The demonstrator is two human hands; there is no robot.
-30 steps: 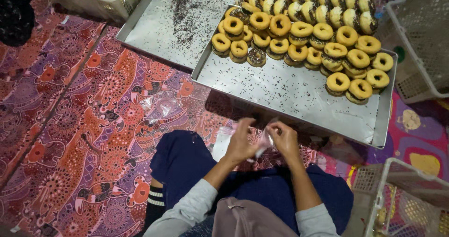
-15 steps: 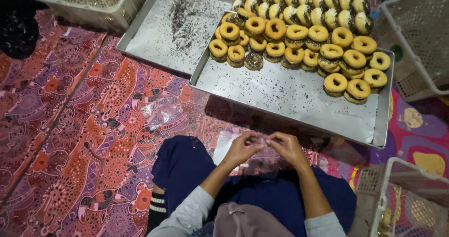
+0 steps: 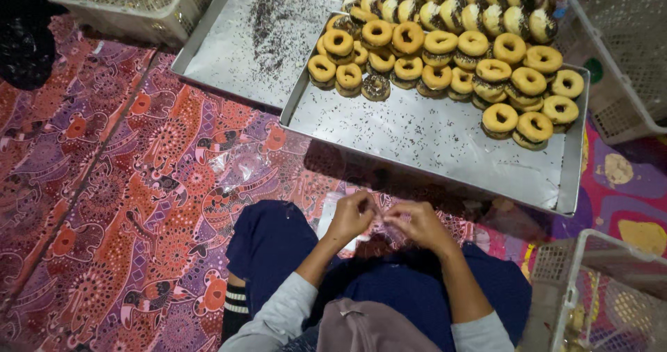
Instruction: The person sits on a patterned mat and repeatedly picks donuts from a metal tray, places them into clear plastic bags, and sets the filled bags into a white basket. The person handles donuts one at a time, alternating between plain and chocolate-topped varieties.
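Note:
My left hand (image 3: 351, 216) and my right hand (image 3: 417, 223) meet over my lap, fingertips almost touching. Both pinch a thin clear plastic bag (image 3: 379, 213) that is hard to make out between them. Under the hands a dark round thing (image 3: 377, 246) rests on my blue trousers; what it is I cannot tell. A pale sheet or stack (image 3: 328, 221) shows beside my left wrist. Ahead lies a large metal tray (image 3: 431, 143) with several ring donuts (image 3: 445, 53) with dark undersides, stacked at its far end.
A second metal tray (image 3: 229, 53) dusted with dark sprinkles lies at the far left. White plastic baskets stand at the top left (image 3: 125, 4), right (image 3: 625, 60) and bottom right (image 3: 597, 296). A crumpled clear plastic piece (image 3: 240, 161) lies on the patterned mat (image 3: 104, 206).
My hands have come closer together and lower over my lap. The white plastic that showed between them a second ago is now mostly hidden by my fingers.

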